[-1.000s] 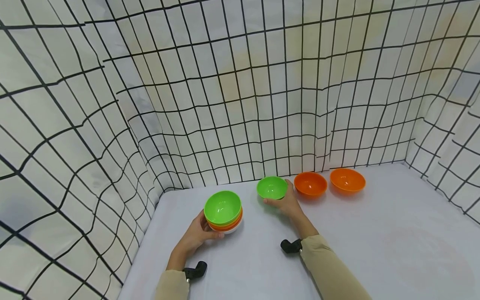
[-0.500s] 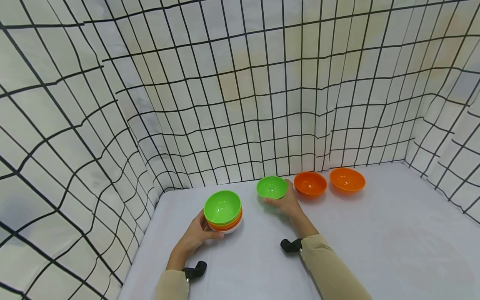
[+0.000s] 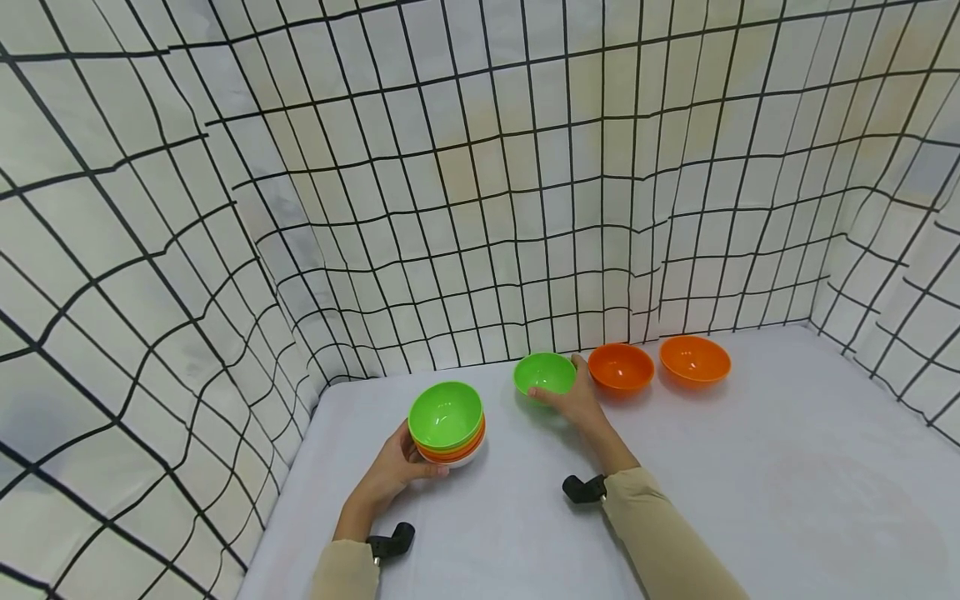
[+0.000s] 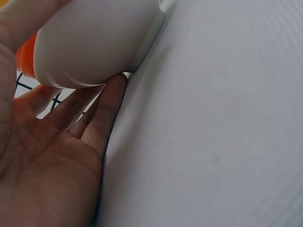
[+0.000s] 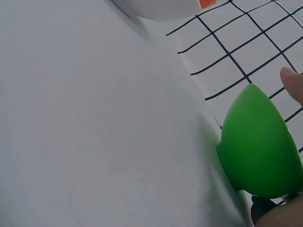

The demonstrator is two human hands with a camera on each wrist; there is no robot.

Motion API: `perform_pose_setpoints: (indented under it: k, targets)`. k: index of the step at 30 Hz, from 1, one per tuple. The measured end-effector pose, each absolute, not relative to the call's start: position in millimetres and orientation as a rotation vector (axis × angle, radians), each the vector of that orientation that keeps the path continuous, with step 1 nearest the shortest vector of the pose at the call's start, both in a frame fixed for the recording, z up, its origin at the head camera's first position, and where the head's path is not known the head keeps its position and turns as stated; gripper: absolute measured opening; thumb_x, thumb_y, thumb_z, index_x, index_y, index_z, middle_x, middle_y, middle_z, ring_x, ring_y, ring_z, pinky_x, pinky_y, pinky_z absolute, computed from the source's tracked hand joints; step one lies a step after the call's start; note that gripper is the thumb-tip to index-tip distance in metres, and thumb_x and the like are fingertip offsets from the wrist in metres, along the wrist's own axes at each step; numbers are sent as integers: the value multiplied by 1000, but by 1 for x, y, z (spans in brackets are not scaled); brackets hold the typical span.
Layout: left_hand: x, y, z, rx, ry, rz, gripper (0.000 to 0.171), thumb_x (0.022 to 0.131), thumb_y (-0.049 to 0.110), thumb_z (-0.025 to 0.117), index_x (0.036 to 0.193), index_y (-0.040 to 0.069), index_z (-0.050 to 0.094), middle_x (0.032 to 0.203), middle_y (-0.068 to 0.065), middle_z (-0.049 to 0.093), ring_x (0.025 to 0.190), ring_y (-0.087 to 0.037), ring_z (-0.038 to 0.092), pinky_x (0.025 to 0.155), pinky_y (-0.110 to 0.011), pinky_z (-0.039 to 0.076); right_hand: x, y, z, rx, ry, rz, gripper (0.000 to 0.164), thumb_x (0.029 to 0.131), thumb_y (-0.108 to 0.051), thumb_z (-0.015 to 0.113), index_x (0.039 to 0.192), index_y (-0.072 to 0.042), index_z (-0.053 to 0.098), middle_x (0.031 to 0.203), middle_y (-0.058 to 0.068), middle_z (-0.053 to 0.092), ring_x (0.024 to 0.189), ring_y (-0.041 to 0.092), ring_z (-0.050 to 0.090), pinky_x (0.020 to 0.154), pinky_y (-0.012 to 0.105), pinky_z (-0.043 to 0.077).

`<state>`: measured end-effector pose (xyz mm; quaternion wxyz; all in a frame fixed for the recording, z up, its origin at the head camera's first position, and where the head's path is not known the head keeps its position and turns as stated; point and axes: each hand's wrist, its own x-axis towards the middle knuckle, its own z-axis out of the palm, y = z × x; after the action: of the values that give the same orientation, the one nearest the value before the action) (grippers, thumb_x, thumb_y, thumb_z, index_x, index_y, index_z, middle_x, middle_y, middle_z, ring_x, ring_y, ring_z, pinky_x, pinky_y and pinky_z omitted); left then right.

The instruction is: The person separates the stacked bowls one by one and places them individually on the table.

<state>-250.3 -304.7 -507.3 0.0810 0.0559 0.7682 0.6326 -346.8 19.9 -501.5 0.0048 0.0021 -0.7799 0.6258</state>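
A stack of bowls, green on top with yellow, orange and white layers below, stands on the left of the table in the head view. My left hand grips it from the lower left; the left wrist view has its fingers along the white bottom bowl. Farther back, a single green bowl sits on the table. My right hand is spread around its right side. In the right wrist view the thumb stands apart from this green bowl, while other fingers lie beside its lower side.
Two orange bowls, a nearer-in one and one farther right, stand right of the right hand. A white cloth covers the table. White walls with a black grid rise behind and at both sides.
The right thumb has lifted from the green bowl's outer side to above its near rim. The left hand and the stack have stayed put.
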Motion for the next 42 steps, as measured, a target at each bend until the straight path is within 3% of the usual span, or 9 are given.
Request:
perform_pose_setpoints:
  k: [8, 19, 23, 30, 34, 38, 42]
  targets:
    - [-253, -305, -508, 225, 2297, 1894, 106, 72, 5, 92, 158, 26, 33, 159, -2, 45, 150, -24, 40, 123, -31, 36, -342, 20, -483, 61, -2437, 1910, 113, 81, -38, 86, 163, -15, 11, 171, 10, 18, 154, 38, 26, 126, 60, 27]
    - [-251, -305, -507, 206, 2305, 1886, 106, 72, 7, 92, 158, 25, 32, 160, -3, 44, 152, -27, 38, 127, -43, 29, -325, 13, -448, 206, -2435, 1874, 109, 82, -44, 84, 163, -24, 15, 171, 3, 21, 157, 37, 20, 126, 66, 19]
    - [-252, -305, -507, 209, 2298, 1895, 105, 72, 6, 93, 157, 26, 34, 159, -3, 44, 152, -27, 37, 128, -45, 28, -318, 8, -436, 255, -2436, 1890, 104, 82, -44, 83, 161, -27, 18, 170, 3, 22, 156, 37, 23, 124, 66, 24]
    - [-252, -306, -508, 240, 2305, 1889, 103, 73, 7, 92, 157, 25, 34, 158, -4, 45, 151, -27, 39, 128, -46, 28, -304, -10, -426, 461, -2396, 1884, 100, 83, -39, 84, 161, -23, 23, 168, 3, 26, 152, 40, 28, 121, 64, 32]
    - [-253, -307, -508, 247, 2326, 1866, 103, 75, 8, 91, 158, 24, 32, 158, -5, 45, 148, -28, 41, 126, -41, 33, -296, -22, -425, 598, -2411, 1834, 101, 82, -39, 84, 161, -21, 23, 167, 1, 29, 154, 32, 28, 125, 60, 29]
    - [-252, -307, -508, 228, 2336, 1847, 102, 75, 9, 91, 157, 24, 33, 157, -4, 47, 147, -25, 44, 122, -31, 38, -289, -34, -426, 724, -2414, 1840, 102, 83, -37, 84, 162, -18, 23, 168, 3, 28, 155, 33, 27, 125, 60, 30]
    - [-251, -307, -508, 205, 2340, 1848, 101, 75, 9, 91, 156, 26, 35, 155, -2, 49, 146, -24, 44, 125, -36, 35, -282, -45, -430, 781, -2456, 1830, 102, 82, -38, 85, 161, -19, 25, 167, 4, 30, 152, 38, 32, 121, 61, 35]
